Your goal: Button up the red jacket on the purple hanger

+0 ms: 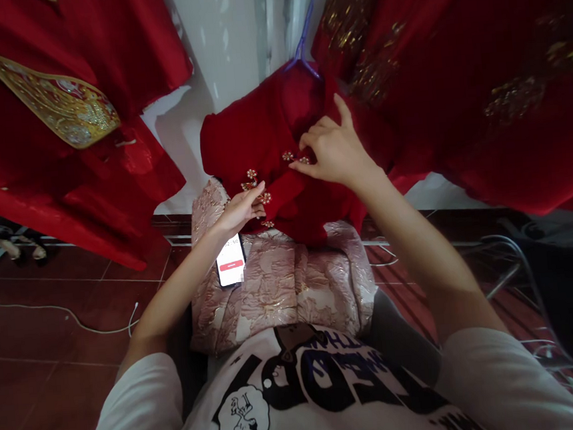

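Right at the bottom of the frame sits the white printed T-shirt (303, 401), both bare arms reaching up from it toward the centre. Just above, a pink-and-cream brocade garment (293, 288) lies spread across the lap, and a phone (231, 263) with a lit screen rests on its left part, just under the left wrist. Left hand (243, 209), left of centre: fingers curled, tips pinching the lower edge of the red velvet garment (259, 137) beside a gold flower-shaped button (265, 197). Right hand (333, 149), a touch higher and right of centre: thumb and forefinger closed on the red cloth by another ornate button (288, 155), the remaining fingers loosely spread, one pointing up. That red velvet piece hangs mid-frame from a purple hanger (307, 32), its hem touching the brocade. Farther out, a red robe with gold embroidery (61, 104) fills the upper left, more red gold-trimmed cloth (480, 77) the upper right. A white cable (75, 320) trails over the dark red floor tiles (39, 370) at lower left.
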`<state>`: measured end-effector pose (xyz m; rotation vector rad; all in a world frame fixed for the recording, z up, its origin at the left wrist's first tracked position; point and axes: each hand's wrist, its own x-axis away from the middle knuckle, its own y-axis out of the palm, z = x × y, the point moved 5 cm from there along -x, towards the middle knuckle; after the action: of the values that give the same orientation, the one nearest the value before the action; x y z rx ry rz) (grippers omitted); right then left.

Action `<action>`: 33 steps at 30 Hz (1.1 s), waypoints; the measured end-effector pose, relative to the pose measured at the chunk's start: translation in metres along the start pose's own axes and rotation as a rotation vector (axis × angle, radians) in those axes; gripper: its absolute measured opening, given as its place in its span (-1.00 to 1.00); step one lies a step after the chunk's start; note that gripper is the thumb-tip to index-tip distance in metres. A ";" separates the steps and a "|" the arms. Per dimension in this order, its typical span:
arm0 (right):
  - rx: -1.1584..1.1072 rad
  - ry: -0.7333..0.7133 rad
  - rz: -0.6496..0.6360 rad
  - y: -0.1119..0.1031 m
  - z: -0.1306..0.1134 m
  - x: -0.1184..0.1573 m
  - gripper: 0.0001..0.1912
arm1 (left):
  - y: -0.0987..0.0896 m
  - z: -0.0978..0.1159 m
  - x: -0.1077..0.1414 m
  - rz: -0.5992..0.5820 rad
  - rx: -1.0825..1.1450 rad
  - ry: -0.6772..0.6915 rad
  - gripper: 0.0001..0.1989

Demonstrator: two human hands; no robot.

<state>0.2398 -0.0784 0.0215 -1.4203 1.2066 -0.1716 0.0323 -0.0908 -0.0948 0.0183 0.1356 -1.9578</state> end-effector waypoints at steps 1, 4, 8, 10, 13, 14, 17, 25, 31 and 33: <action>-0.023 0.000 -0.001 0.000 0.001 -0.003 -0.57 | 0.000 -0.001 0.000 0.007 0.038 -0.038 -0.32; -0.077 0.009 0.000 0.001 0.005 -0.009 -0.68 | 0.003 -0.003 0.002 0.014 0.151 -0.142 -0.36; -0.093 0.019 -0.036 0.000 0.004 -0.011 -0.76 | 0.004 -0.002 0.003 0.019 0.169 -0.141 -0.41; -0.073 0.016 -0.058 -0.001 0.001 -0.010 -0.76 | 0.003 -0.002 0.002 0.027 0.155 -0.130 -0.40; -0.069 0.015 -0.058 -0.001 -0.002 -0.010 -0.76 | 0.004 -0.002 0.003 0.009 0.110 -0.110 -0.39; -0.073 0.014 -0.056 0.000 -0.002 -0.010 -0.77 | 0.005 -0.002 0.004 0.001 0.097 -0.107 -0.39; -0.052 0.001 -0.066 0.001 -0.003 -0.010 -0.79 | 0.008 -0.001 0.006 -0.009 0.067 -0.105 -0.45; -0.079 0.086 -0.033 0.005 -0.005 -0.004 -0.27 | 0.019 0.052 -0.015 0.076 -0.106 0.357 -0.60; -0.233 0.330 0.021 0.021 0.012 -0.001 0.07 | 0.059 0.062 -0.044 -0.034 -0.053 0.294 -0.52; -0.177 0.463 0.013 0.022 0.019 0.008 0.10 | 0.067 0.059 -0.041 0.000 -0.149 0.256 -0.45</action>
<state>0.2449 -0.0663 -0.0056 -1.5760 1.6411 -0.4099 0.1124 -0.0842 -0.0384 0.1710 0.4493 -1.9341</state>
